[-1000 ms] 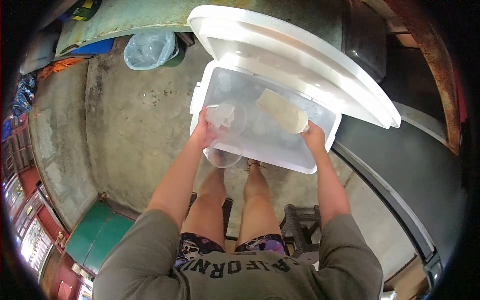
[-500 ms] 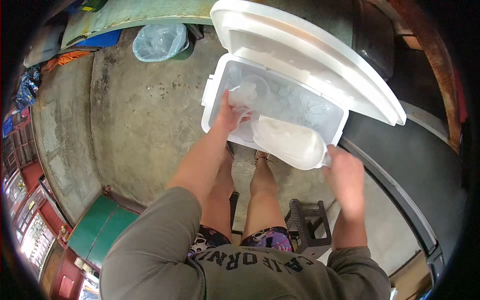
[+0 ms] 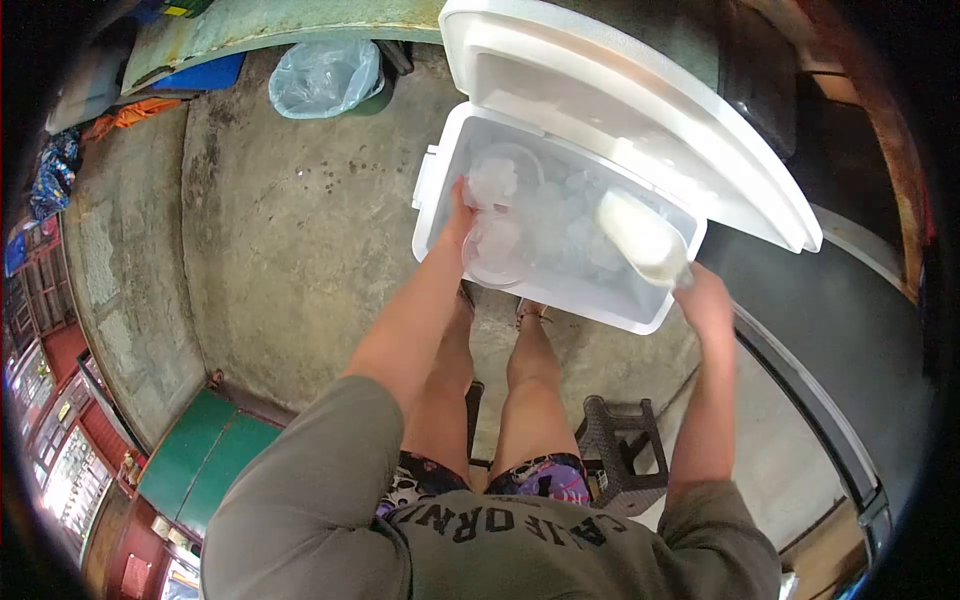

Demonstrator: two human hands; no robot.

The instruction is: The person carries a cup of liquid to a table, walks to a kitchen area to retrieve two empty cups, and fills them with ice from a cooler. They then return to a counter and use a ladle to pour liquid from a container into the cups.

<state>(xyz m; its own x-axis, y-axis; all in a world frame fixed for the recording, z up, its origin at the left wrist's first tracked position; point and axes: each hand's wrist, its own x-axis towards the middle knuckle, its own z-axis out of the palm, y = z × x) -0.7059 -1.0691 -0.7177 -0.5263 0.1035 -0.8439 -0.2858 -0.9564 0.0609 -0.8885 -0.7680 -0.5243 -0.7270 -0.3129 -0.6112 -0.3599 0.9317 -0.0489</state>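
Observation:
My left hand is closed round two clear plastic cups, with its fingers mostly hidden behind them. Ice shows in both the far cup and the near cup. They are held over the left end of a white cooler box, which has ice inside under a haze. In my right hand is the handle of a white ice scoop. The scoop is over the right half of the cooler, its mouth pointing up and left in the view.
The cooler's white lid stands open along the far side. A lined bin is on the concrete floor to the left. By my legs is a dark woven-pattern stool. A dark surface borders the right side.
The scoop has moved from beside the near cup back over the ice at the right. Ice now shows clearly in the near cup. My left hand still holds both cups.

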